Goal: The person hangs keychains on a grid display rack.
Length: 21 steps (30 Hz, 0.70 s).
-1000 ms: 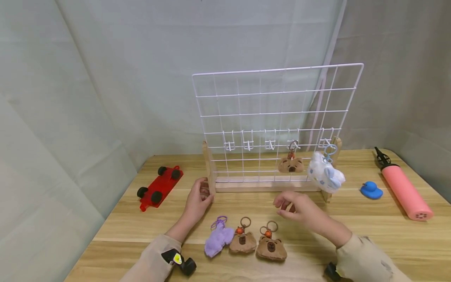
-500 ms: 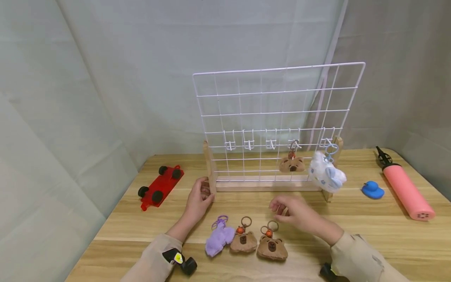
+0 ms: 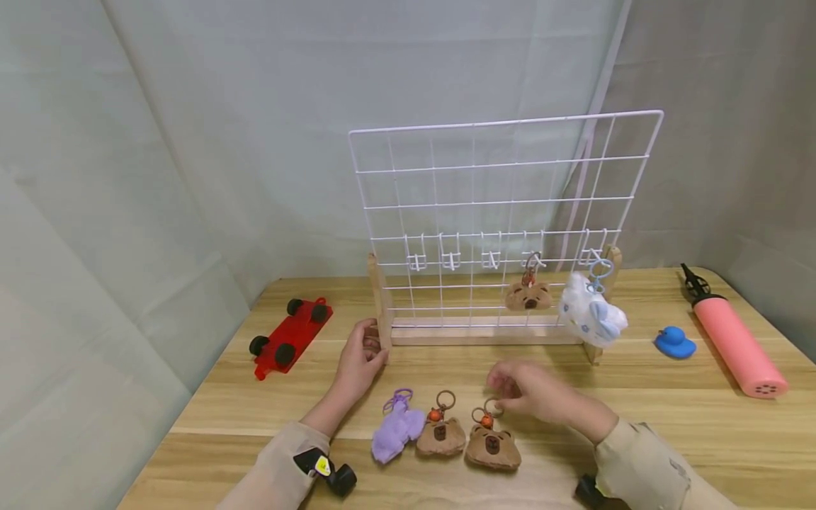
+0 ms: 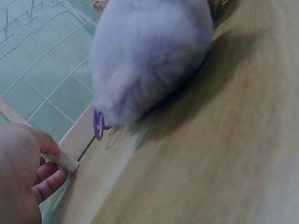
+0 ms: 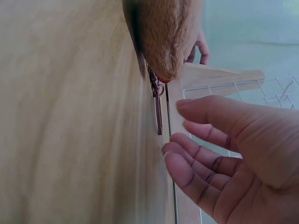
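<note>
My left hand (image 3: 359, 360) holds the lower left end of the wooden stand (image 3: 380, 304), thumb on one side and fingers on the other. In the left wrist view a purple plush keychain (image 4: 149, 56) fills the top middle. My right hand (image 3: 532, 389) is loosely curved with nothing in it, its fingertips right by the ring of the right brown bear keychain (image 3: 493, 450). A gap shows between thumb and fingers in the right wrist view. Left of that keychain lies a second brown bear keychain (image 3: 440, 438), and beside it the purple one.
The white wire grid (image 3: 472, 166) carries several hooks. A brown bear keychain (image 3: 529, 296) and a white-and-blue plush keychain (image 3: 589, 312) hang at its right. A red toy car (image 3: 293, 338) lies wheels up at left; a blue duck (image 3: 674, 342) and pink pump (image 3: 739, 347) are at right.
My right hand has moved left and down toward the ring of the right bear keychain. The left hand stays on the stand, and the keychains on the table lie as before.
</note>
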Each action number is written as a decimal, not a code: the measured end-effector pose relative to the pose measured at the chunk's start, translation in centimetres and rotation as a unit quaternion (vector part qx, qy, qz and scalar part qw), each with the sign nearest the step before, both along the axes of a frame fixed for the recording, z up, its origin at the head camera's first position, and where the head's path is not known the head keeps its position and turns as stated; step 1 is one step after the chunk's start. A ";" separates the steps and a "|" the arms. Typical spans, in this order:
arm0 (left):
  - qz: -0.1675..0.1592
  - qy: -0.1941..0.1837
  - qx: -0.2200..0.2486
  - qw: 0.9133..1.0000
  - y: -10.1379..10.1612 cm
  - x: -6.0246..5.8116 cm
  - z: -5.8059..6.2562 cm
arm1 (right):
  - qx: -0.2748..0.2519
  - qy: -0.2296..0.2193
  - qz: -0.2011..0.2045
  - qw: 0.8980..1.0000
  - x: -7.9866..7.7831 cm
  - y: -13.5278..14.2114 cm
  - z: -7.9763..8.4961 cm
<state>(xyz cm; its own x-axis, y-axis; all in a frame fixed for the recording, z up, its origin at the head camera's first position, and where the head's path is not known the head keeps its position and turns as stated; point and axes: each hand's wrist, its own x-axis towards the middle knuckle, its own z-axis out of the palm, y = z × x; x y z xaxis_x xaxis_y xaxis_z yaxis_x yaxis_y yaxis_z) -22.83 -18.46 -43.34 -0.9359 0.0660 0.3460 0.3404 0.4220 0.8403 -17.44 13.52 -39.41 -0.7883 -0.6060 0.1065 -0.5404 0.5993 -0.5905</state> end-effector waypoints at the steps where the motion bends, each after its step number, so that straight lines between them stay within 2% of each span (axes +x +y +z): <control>1: -0.001 0.000 0.000 1.000 0.0 0.0 0.0 | 0.002 0.002 0.003 1.000 0.0 0.0 0.0; 11: -0.002 0.010 0.007 1.000 0.0 0.0 0.0 | 0.014 0.019 0.023 0.999 -0.1 0.0 -0.4; 21: -0.002 0.007 0.009 1.000 0.0 -0.1 -0.1 | 0.024 0.019 0.020 0.999 0.1 0.0 -0.7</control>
<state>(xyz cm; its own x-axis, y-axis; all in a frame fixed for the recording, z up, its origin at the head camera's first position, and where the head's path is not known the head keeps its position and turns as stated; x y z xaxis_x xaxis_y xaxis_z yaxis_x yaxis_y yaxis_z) -22.91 -18.51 -43.46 -0.9306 0.0637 0.3605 0.3542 0.4058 0.8426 -17.34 13.54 -40.06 -0.7595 -0.6418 0.1059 -0.5861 0.6047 -0.5392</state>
